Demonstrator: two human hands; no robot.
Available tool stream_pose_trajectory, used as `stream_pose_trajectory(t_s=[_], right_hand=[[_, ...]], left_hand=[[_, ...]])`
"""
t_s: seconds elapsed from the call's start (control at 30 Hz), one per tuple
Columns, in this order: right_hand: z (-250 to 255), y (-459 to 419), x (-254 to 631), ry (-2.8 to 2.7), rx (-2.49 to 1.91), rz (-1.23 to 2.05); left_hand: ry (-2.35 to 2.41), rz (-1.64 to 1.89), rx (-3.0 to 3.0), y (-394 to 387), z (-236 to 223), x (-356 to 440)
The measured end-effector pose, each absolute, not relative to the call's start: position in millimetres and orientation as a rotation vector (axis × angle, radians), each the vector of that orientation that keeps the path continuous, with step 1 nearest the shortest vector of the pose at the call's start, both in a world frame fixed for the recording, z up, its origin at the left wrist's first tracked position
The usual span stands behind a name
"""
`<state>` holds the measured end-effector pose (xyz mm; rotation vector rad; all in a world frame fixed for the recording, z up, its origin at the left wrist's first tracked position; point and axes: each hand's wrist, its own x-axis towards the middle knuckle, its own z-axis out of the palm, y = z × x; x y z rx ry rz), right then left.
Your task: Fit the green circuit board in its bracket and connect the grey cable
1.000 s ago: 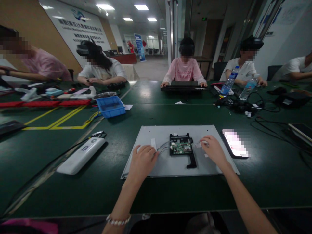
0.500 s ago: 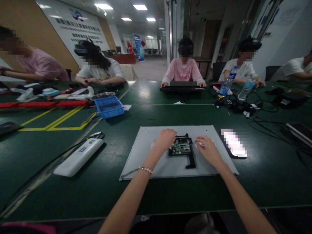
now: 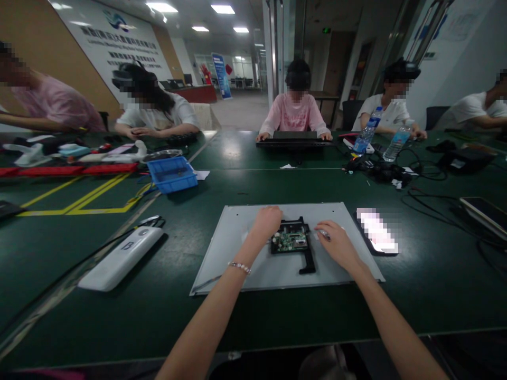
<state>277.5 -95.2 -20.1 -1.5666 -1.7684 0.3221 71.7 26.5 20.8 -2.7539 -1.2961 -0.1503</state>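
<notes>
A grey metal panel (image 3: 253, 264) lies flat on the green table in front of me. On it sits a green circuit board (image 3: 291, 240) in a black plastic bracket (image 3: 307, 258). My left hand (image 3: 267, 221) is curled at the board's upper left corner, fingers closed against it. My right hand (image 3: 336, 243) rests just right of the board with fingers pinched on a small thin silvery item (image 3: 322, 232) that I cannot name.
A lit phone (image 3: 376, 232) lies right of the panel. A white oblong device (image 3: 121, 258) with a cable lies to the left, a blue bin (image 3: 172, 174) beyond it. Water bottles (image 3: 366, 134), cables and several seated people occupy the far side.
My left hand moved from the panel's left part, near the white wires, up to the board's upper left corner. My right hand stayed beside the board.
</notes>
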Motion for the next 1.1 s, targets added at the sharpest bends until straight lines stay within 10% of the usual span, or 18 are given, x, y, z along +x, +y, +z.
stream_pose_trajectory(t_s=[0.37,1.1], right_hand=[[-15,-97,272,-1.853,-1.496,0.358],[-13,-103,260,-2.074,-1.386,0.489]], left_hand=[[-1.4,-0.6,-3.17,6,12,22],[-1.371,-0.399,-3.62,1,10,-1]])
